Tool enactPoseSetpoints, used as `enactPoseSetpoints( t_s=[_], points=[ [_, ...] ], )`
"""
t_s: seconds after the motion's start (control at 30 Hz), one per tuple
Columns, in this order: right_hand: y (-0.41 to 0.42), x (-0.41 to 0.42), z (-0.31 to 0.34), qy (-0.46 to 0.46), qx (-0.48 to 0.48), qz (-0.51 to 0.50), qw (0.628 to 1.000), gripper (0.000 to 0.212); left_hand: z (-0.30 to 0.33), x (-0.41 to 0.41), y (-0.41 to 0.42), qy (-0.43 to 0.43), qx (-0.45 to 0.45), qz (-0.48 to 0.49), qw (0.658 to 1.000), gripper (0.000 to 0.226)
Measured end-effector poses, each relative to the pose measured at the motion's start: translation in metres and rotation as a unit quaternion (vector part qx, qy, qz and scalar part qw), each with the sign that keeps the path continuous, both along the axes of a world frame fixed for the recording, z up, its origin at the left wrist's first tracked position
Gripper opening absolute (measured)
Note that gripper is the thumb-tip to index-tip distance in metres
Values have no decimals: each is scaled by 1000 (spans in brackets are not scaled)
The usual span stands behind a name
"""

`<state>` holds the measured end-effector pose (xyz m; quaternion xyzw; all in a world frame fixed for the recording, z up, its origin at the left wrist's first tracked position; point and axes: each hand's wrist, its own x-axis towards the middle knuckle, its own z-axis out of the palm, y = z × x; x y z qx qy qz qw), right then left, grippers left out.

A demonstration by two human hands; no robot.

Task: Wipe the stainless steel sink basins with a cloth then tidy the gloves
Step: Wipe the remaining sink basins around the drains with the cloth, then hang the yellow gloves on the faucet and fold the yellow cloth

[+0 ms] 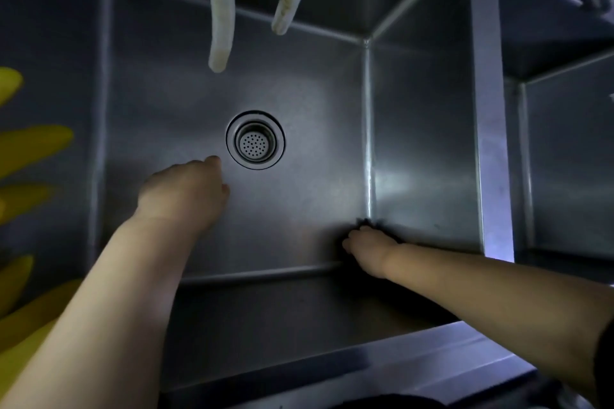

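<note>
I look down into a stainless steel sink basin (299,83) with a round drain strainer (255,140) in the middle of its floor. My left hand (186,192) rests on the basin floor just left of the drain, fingers curled under and mostly hidden. My right hand (367,251) presses a dark cloth (367,222) into the bottom right front corner of the basin. Yellow rubber gloves (30,149) hang at the far left edge of the view, over the basin's left side.
Two pale hoses (221,26) hang down from above into the back of the basin. A steel divider (488,129) separates this basin from a second basin (564,159) on the right. The front rim (365,365) runs along the bottom.
</note>
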<state>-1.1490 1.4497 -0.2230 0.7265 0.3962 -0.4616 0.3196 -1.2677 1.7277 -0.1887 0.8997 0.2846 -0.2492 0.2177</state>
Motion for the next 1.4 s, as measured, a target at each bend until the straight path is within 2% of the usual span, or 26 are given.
enactPoseSetpoints(
  t_s=[0.27, 0.4, 0.47, 0.6, 0.7, 0.8, 0.87, 0.9, 1.0, 1.03, 1.07, 1.17, 1.3, 1.4],
  points=[
    [3, -19, 4, 21, 39, -228, 973, 24, 2, -2, 3, 14, -3, 2, 1000, 34],
    [14, -27, 9, 52, 53, -266, 961, 30, -4, -3, 4, 33, -7, 6, 999, 35],
    [32, -36, 13, 101, 99, -292, 946, 35, -5, -5, 2, 36, -20, 12, 999, 32],
    [77, -52, 32, 170, 245, -361, 884, 29, 3, -13, -8, 16, -19, 35, 999, 31],
    [97, -44, 63, 121, 349, -380, 848, 34, 28, -11, -16, -25, 8, 51, 998, 21],
    [100, -41, 104, 41, 462, -398, 791, 38, 67, -6, -26, -77, -31, 104, 991, 23],
    [97, -45, 135, 6, 533, -384, 754, 39, 98, -1, -38, -122, -128, 169, 970, 28],
    [96, -48, 150, 3, 559, -375, 739, 41, 115, 0, -45, -146, -207, 218, 943, 29],
    [93, -60, 193, 37, 582, -370, 723, 47, 165, 2, -60, -198, -433, 333, 814, 26],
    [91, -63, 206, 57, 577, -367, 728, 49, 178, 0, -62, -215, -468, 347, 784, 24],
    [88, -66, 218, 70, 575, -355, 734, 50, 189, -3, -63, -232, -483, 353, 767, 22],
    [75, -64, 257, 32, 620, -290, 728, 44, 221, -16, -67, -278, -485, 350, 752, 18],
    [57, -51, 309, -44, 660, -277, 697, 47, 254, -31, -73, -302, -476, 294, 772, 28],
    [51, -47, 341, -27, 631, -256, 732, 63, 273, -36, -78, -296, -482, 231, 791, 32]
  ],
)
